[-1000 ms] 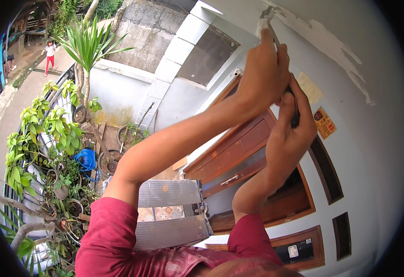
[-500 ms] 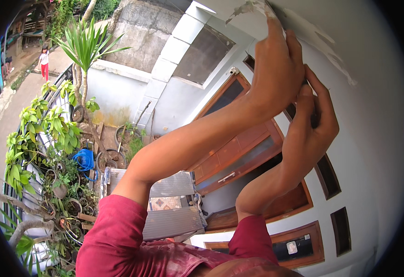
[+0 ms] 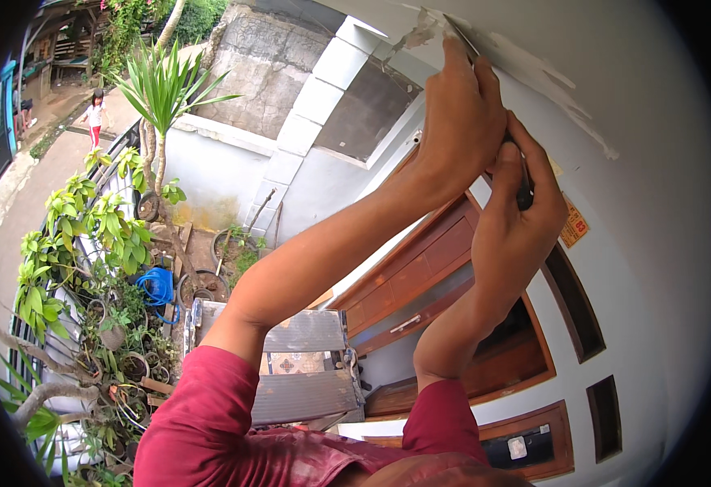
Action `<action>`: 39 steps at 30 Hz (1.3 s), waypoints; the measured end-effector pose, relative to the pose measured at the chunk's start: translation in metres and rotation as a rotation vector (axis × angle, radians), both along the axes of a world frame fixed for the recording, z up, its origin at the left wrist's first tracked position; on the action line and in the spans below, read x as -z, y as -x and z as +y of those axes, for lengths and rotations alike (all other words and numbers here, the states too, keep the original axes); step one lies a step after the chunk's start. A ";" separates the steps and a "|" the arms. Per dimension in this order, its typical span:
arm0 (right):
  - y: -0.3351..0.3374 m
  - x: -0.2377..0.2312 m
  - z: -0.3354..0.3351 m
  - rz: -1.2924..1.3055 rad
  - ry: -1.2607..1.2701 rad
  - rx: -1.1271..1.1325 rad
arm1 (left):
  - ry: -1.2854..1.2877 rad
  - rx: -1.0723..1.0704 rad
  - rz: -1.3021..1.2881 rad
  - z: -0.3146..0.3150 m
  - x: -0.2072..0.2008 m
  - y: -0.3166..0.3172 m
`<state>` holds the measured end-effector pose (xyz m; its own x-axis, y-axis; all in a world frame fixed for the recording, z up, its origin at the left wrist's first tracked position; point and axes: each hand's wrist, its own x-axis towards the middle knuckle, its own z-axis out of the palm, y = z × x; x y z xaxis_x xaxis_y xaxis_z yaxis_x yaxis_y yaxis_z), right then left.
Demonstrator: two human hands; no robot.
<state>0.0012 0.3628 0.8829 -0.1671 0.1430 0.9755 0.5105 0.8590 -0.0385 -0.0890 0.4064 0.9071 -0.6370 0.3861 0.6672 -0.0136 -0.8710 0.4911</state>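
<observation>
Both my hands are raised high against the pale wall surface [image 3: 656,162], gripping one thin-bladed scraper. Its narrow metal blade [image 3: 460,33] shows almost edge-on, and its black handle [image 3: 525,190] shows between the fingers of my right hand [image 3: 522,219]. Further up the tool, my left hand [image 3: 462,122] is closed along the blade, one finger stretched toward the tip. That tip lies beside a patch of peeling, flaking paint [image 3: 423,32]. Whitish smears [image 3: 534,65] run across the surface to the right of the blade. My fingers hide much of the tool.
Below me stands a metal platform [image 3: 302,398] with ribbed steps. Wooden doors [image 3: 412,276] and dark vent slots [image 3: 574,312] line the wall. Potted plants [image 3: 87,219] and a blue plastic item [image 3: 157,286] lie left. A person [image 3: 94,118] walks on the path outside.
Both hands have shifted left with the scraper, uncovering more of its blade and black handle. A small orange plate on the wall has come into sight behind my right hand.
</observation>
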 end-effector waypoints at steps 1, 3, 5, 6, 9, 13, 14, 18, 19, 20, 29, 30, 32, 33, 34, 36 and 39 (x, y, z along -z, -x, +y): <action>0.008 -0.001 0.005 0.003 0.008 0.003 | 0.016 -0.021 -0.012 0.006 -0.001 0.006; 0.038 -0.008 0.025 -0.084 -0.026 0.027 | -0.091 -0.350 -0.026 0.045 -0.004 0.037; 0.056 -0.012 0.041 -0.136 -0.035 0.054 | 0.123 -0.216 0.037 0.059 -0.010 0.072; 0.066 -0.009 0.051 -0.137 -0.014 0.039 | 0.108 -0.159 0.049 0.064 -0.006 0.081; 0.070 0.007 0.060 -0.117 0.053 -0.001 | 0.031 -0.208 0.103 0.076 0.011 0.083; 0.031 0.026 0.043 -0.091 0.049 -0.074 | -0.068 -0.049 0.093 0.038 0.031 0.045; 0.022 0.031 0.033 -0.077 0.013 -0.082 | -0.118 -0.086 0.119 0.027 0.038 0.038; -0.024 0.036 -0.031 0.039 0.084 0.048 | -0.209 0.096 0.153 -0.026 0.036 -0.018; -0.032 0.033 -0.046 0.046 0.094 0.135 | -0.223 0.089 0.141 -0.033 0.031 -0.025; -0.036 0.029 -0.053 0.046 0.096 0.170 | -0.236 0.083 0.130 -0.040 0.027 -0.032; -0.033 0.001 -0.051 0.024 0.083 0.110 | -0.192 0.149 0.037 -0.041 0.006 -0.030; -0.032 0.000 -0.052 0.028 0.087 0.098 | -0.219 0.146 0.029 -0.041 0.005 -0.032; -0.033 -0.005 -0.052 0.020 0.074 0.078 | -0.234 0.156 0.010 -0.041 0.002 -0.033; -0.034 -0.006 -0.054 0.017 0.083 0.071 | -0.217 0.172 0.002 -0.043 0.001 -0.033; -0.034 -0.006 -0.056 0.015 0.112 0.063 | -0.200 0.186 -0.007 -0.045 0.002 -0.033; -0.037 -0.005 -0.056 0.017 0.149 0.060 | -0.160 0.125 0.010 -0.043 0.004 -0.034; -0.042 -0.003 -0.052 0.053 0.155 0.066 | -0.172 0.168 0.019 -0.043 0.003 -0.038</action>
<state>0.0428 0.3104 0.8858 -0.1017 0.3014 0.9480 0.5595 0.8053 -0.1961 -0.0513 0.3634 0.9039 -0.5599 0.3651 0.7438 -0.1576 -0.9282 0.3370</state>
